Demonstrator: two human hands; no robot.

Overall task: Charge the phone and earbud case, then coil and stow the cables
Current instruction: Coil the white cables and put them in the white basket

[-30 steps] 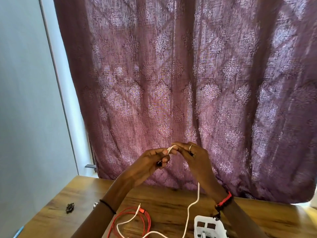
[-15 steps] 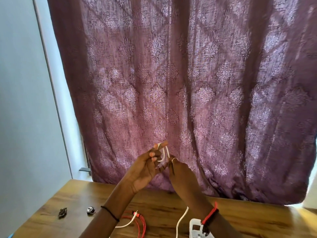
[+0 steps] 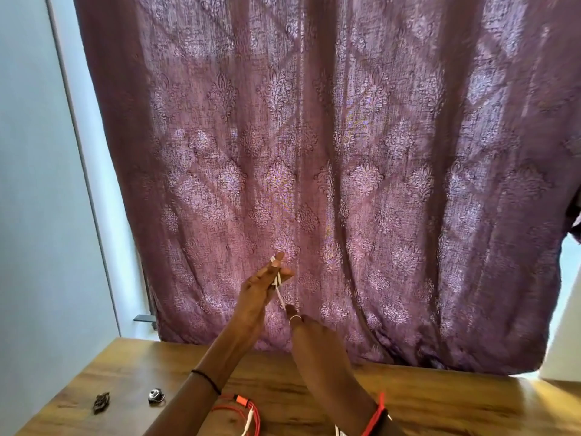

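Raised above the desk (image 3: 440,401), the left hand (image 3: 262,286) pinches white cable (image 3: 279,291) loops while the right hand (image 3: 309,333) grips the strand below; slack tension there could let loops slip off.

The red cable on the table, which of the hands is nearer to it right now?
Right, narrowly. The right hand hangs lower, above and right of the red cable. The left hand is raised higher, pinching the white cable. Neither touches it.
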